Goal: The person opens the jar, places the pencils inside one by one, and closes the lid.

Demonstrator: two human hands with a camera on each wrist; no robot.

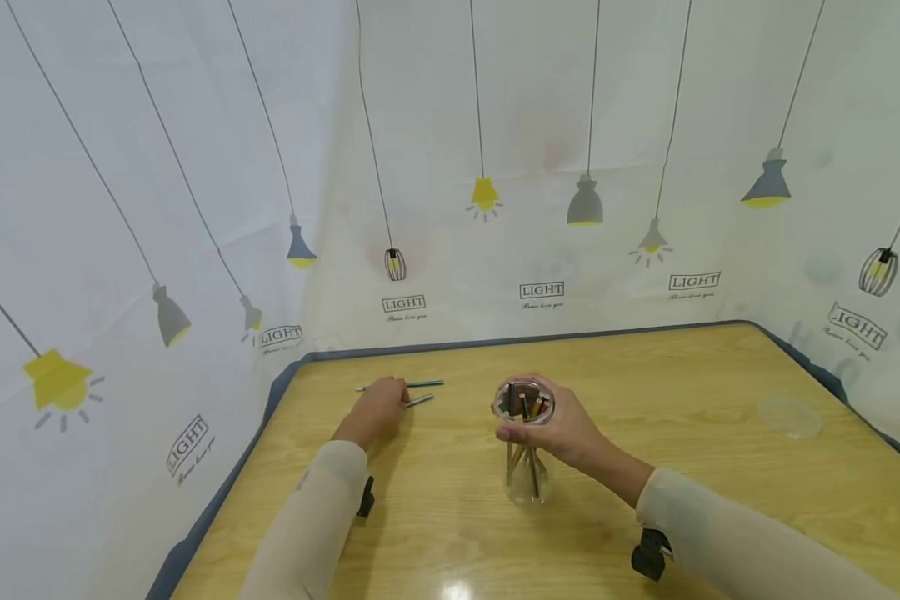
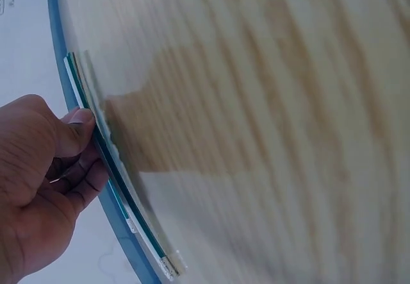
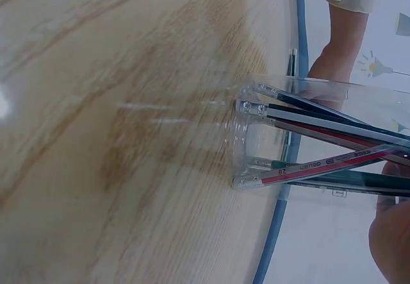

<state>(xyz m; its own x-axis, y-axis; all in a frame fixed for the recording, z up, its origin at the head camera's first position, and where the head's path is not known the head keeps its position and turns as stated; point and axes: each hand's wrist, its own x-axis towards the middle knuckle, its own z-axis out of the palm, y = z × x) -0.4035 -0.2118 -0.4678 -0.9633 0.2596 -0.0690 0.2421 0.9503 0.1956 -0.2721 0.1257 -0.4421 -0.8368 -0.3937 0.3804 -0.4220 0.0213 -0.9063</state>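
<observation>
My left hand is low over the table's left side, thumb and fingers pinching a green pencil. Right behind it, a second pencil lies on the wood. My right hand grips a clear jar around its upper part, just below the open rim. Several pencils lean inside the jar, among them a red-and-grey one; their eraser ends point to the bottom in the right wrist view. The jar is upright, its base close to the tabletop.
A clear round lid lies flat at the right of the wooden table. White cloth walls printed with lamps surround the table's back and sides, with a blue border along its edge.
</observation>
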